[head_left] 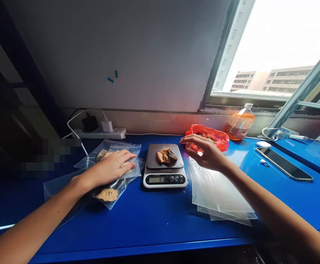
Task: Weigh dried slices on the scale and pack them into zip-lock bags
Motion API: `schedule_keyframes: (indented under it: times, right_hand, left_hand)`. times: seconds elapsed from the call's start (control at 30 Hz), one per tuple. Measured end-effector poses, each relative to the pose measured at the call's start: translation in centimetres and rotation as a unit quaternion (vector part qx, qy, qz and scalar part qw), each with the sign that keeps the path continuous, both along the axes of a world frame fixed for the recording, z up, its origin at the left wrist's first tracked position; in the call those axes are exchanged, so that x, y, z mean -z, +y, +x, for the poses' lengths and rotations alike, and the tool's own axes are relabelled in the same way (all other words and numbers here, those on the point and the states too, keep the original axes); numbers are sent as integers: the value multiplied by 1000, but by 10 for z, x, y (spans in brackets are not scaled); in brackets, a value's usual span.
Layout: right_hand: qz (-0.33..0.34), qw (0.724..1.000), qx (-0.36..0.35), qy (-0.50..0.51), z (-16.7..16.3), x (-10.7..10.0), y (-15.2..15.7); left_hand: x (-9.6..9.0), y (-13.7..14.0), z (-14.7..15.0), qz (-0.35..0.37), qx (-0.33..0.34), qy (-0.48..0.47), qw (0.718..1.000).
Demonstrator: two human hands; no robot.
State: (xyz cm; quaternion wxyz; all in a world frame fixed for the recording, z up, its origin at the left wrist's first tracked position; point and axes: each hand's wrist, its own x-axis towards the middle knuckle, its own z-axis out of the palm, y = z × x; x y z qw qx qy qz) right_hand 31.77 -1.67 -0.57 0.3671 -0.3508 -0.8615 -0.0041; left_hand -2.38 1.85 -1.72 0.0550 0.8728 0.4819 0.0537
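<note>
A white digital kitchen scale stands between my hands, its display lit. On its metal plate lies a small heap of dried brown pieces, one of them dark. My left hand lies flat with fingers stretched over clear zip bags to the left of the scale. One bag holds a tan dried chunk; pale pieces show partly under the hand. My right hand hovers, fingers extended and holding nothing visible, in front of a red plastic bag with dried pieces inside. Below it lies a stack of clear bags.
Behind the red bag stands a bottle of orange drink. A phone, an earbud and its white case lie at the right. A power strip with a charger and white cable runs along the wall. The blue table's front edge is near.
</note>
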Motion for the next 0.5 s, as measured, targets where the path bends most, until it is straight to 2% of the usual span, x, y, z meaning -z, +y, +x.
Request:
schedule_keyframes:
  times: [0.1,0.33,0.5]
  right_hand:
    - [20,999,41,14,11,1,2]
    - [17,993,112,-42,16,14,11]
    - [36,979,202,5,36,0,7]
  left_hand:
    - [-1,0,2,6,-2,5,1000]
    - [-2,1,3,-11,1,15,1000]
    - [-1,1,2,-15,11,17,1000]
